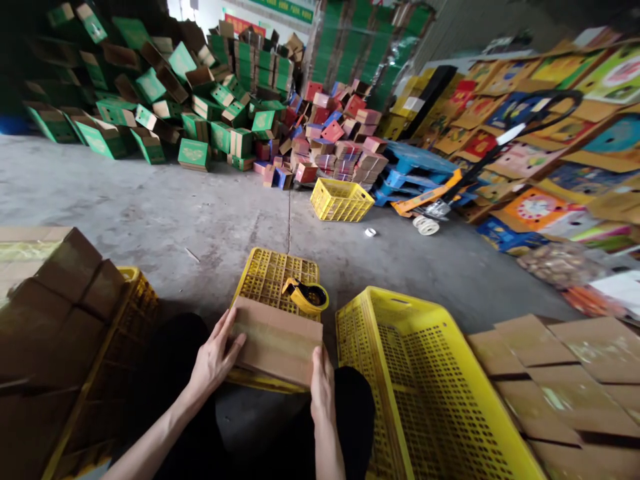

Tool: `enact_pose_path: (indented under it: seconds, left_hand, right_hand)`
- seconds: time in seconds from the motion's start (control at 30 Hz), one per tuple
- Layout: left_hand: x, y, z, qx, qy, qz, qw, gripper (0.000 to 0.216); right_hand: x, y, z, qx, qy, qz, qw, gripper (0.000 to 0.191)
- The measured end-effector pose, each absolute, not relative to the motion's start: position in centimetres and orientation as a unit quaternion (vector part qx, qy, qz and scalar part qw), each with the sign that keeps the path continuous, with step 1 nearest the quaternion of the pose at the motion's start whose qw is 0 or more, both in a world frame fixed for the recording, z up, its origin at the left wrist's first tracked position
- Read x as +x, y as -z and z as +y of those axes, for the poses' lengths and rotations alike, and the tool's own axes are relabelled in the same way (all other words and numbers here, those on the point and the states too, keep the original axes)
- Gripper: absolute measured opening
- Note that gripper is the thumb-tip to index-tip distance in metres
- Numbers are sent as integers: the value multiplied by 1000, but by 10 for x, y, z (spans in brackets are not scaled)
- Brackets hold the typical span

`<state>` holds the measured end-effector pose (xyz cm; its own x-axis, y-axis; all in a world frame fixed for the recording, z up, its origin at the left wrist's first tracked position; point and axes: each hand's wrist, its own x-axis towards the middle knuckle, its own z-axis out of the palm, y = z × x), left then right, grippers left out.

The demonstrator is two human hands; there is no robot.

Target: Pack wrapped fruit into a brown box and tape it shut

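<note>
A brown cardboard box (280,341) with a strip of tape along its top lies between my two hands. My left hand (220,347) grips its left end, thumb on top. At the right end, my right hand (321,377) presses against the side with its fingers partly hidden. Under the box is an upturned yellow crate (265,270), and a yellow tape dispenser (309,297) rests on it just beyond the box.
A yellow crate (370,307) stands to my right, beside stacked cardboard boxes (565,380). Another crate (137,293) with boxes (65,293) is at my left. Farther off are a yellow basket (343,200), an orange pallet jack (430,197), blue pallets (417,163) and heaped green cartons (195,153).
</note>
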<state>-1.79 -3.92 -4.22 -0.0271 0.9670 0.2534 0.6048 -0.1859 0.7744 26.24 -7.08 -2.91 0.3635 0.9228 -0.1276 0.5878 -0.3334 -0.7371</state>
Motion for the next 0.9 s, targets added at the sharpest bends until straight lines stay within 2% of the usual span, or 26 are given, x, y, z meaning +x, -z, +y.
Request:
enact_pose_path:
  seconds: [0.13, 0.27, 0.37, 0.47, 0.63, 0.9]
  left_hand:
    - [-1, 52, -55, 690, -380, 583, 197, 66]
    - [10, 52, -58, 725, -367, 573, 104, 67]
    - [25, 43, -62, 780, -334, 523, 82, 61]
    - [42, 34, -68, 836, -283, 466, 65, 61]
    - [50, 34, -66, 847, -262, 458, 60, 58]
    - [33, 30, -56, 837, -247, 486, 58, 55]
  right_hand:
    - [282, 22, -69, -778, -302, -466, 295, 80]
    - [285, 25, -75, -788, -314, -460, 262, 80]
    - [274, 21, -79, -802, -207, -495, 261, 80]
    - [250, 13, -80, -742, -74, -601, 289, 67]
    - [202, 13, -75, -651, -72, -706, 270, 49]
    - [196, 32, -74, -660, 21, -716, 226, 47]
